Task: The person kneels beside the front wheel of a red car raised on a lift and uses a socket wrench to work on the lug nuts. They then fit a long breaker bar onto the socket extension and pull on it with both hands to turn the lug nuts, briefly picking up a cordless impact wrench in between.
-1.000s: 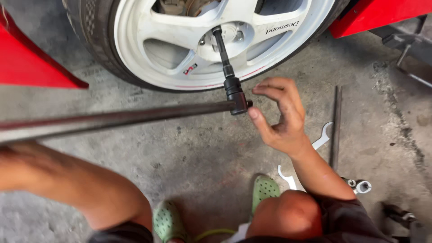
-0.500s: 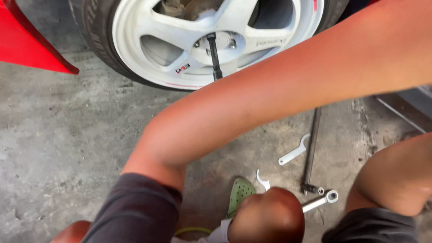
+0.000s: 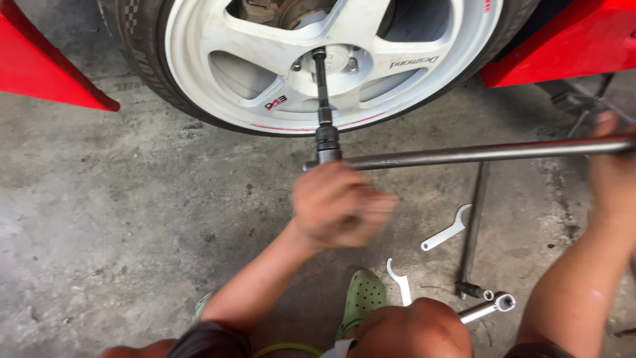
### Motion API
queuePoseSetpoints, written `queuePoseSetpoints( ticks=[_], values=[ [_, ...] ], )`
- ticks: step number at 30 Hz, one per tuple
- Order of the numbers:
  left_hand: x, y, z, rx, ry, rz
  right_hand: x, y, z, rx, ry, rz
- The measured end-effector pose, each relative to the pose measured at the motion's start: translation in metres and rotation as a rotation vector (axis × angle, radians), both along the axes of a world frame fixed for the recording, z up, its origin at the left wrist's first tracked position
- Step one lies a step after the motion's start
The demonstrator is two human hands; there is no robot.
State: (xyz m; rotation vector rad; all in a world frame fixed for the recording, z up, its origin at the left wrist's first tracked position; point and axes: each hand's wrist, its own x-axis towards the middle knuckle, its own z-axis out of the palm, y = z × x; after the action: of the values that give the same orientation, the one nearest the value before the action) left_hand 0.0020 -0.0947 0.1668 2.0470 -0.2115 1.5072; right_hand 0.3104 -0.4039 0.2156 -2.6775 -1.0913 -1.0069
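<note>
The floor [image 3: 132,219] was rough grey concrete with dark stains and small cracks, and it seemed to be a garage or a workshop. Above the fingers stood a car wheel [image 3: 397,73] with a white five-spoke rim and a black tyre, and red body panels [image 3: 563,46] of the car were at both upper corners.

The tool in work was a long breaker bar [image 3: 477,154] of dull grey steel. Its handle lay nearly level, running from the left hand to the right hand. At its head, just above the left fingers, a dark extension with a socket [image 3: 323,86] went up to the hub of the wheel, where it sat on a wheel nut.

The left hand [image 3: 341,205] was blurred by movement. It was just below the head of the bar, with fingers curled, but I cannot tell if they really gripped the bar or only touched it. The right hand [image 3: 613,179] was at the far end of the handle, also blurred; its fingers seemed to be closed around the bar.

Below and between the hands, on the floor, lay two small white hook spanners [image 3: 445,233], a thin dark rod [image 3: 474,225] and a socket wrench [image 3: 487,308]. A green clog [image 3: 361,298] was just under the left hand.
</note>
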Motion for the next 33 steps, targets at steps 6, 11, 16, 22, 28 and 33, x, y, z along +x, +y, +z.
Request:
queuePoseSetpoints(
  ticks=[6, 11, 16, 22, 28, 33],
  values=[
    [-0.040, 0.030, -0.172, -1.104, 0.220, 0.184, -0.041, 0.079, -0.200, -0.161, 0.787, 0.032],
    [-0.073, 0.040, -0.294, -0.916, 0.888, 0.479, -0.148, 0.200, -0.270, -0.100, 1.158, 0.161],
    [-0.101, 0.032, -0.321, -1.225, 0.890, 0.393, -0.225, 0.268, -0.273, 0.175, 1.558, 0.258],
    [-0.128, 0.051, -0.295, -2.157, 0.635, 0.243, -0.267, 0.306, -0.271, 0.306, 1.880, 0.263],
    [-0.083, 0.064, -0.302, -2.528, 0.421, -0.253, -0.273, 0.301, -0.281, 0.303, 2.066, 0.130],
    [-0.032, 0.060, -0.326, -2.563, 0.259, -0.512, -0.262, 0.279, -0.265, 0.228, 1.901, 0.334]
  ],
)
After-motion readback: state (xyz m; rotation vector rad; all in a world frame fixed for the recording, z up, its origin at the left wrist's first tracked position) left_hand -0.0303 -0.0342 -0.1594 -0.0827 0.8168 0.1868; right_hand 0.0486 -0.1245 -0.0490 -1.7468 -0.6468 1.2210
